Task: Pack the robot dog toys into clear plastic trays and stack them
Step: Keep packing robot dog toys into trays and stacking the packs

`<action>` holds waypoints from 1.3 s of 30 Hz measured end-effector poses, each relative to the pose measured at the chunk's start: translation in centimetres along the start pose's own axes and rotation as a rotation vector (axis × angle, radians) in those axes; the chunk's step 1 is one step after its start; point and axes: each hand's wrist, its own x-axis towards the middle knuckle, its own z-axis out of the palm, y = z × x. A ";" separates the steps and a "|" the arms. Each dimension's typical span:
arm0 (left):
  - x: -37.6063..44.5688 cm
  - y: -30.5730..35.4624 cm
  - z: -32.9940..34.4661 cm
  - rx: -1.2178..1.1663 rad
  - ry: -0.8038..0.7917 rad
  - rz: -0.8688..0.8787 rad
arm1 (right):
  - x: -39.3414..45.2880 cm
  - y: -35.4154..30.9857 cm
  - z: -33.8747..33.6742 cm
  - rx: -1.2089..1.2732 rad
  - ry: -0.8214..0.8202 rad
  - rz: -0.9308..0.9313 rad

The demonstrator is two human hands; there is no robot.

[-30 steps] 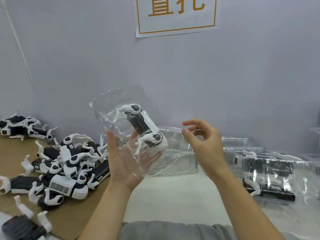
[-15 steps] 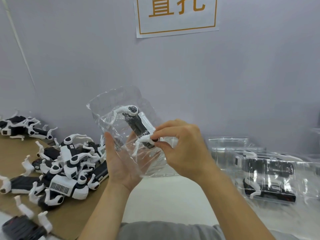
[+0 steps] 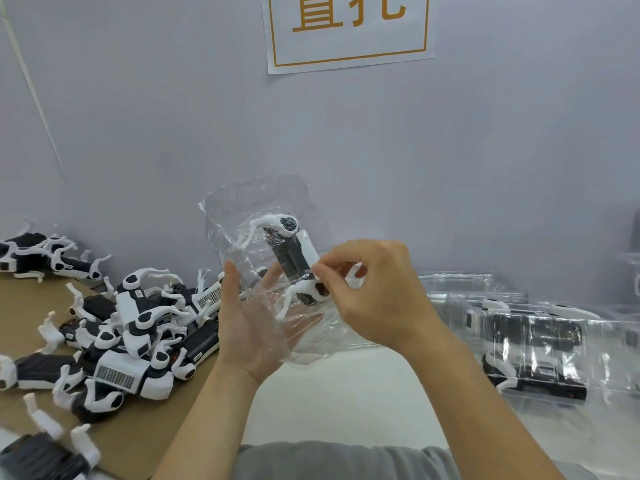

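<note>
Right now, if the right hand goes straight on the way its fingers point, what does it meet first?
The right hand points left, and its fingertips already pinch the robot dog toy inside the clear tray. Beyond that, probably the left hand's fingers behind the tray, though depth is unclear.

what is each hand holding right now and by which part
The left hand supports the clear plastic tray from behind at its lower part. The right hand pinches the robot dog toy at its lower end.
</note>
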 end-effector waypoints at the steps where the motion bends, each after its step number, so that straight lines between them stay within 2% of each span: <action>1: -0.1 0.0 0.1 0.012 -0.019 -0.014 | 0.1 -0.1 0.0 -0.002 0.041 0.006; 4: -0.2 0.0 0.6 0.033 -0.080 -0.039 | 0.3 -0.3 0.0 0.018 0.174 0.003; 7: 0.0 -0.3 0.6 0.060 -0.097 -0.040 | 0.6 -0.4 -0.2 0.007 0.234 -0.016; 14: 0.3 -0.7 -0.1 0.178 -0.046 -0.055 | 0.6 -0.2 -0.2 -0.018 0.220 0.017; 30: 0.1 -0.3 0.4 0.165 -0.079 -0.044 | 0.5 -0.5 0.3 0.012 0.252 -0.015; 35: 0.0 -0.1 0.9 0.146 -0.129 -0.054 | 0.5 -0.5 0.7 0.071 0.288 0.021; 39: 0.1 0.2 1.1 0.223 -0.143 -0.037 | 0.5 -0.4 0.8 0.093 0.305 0.064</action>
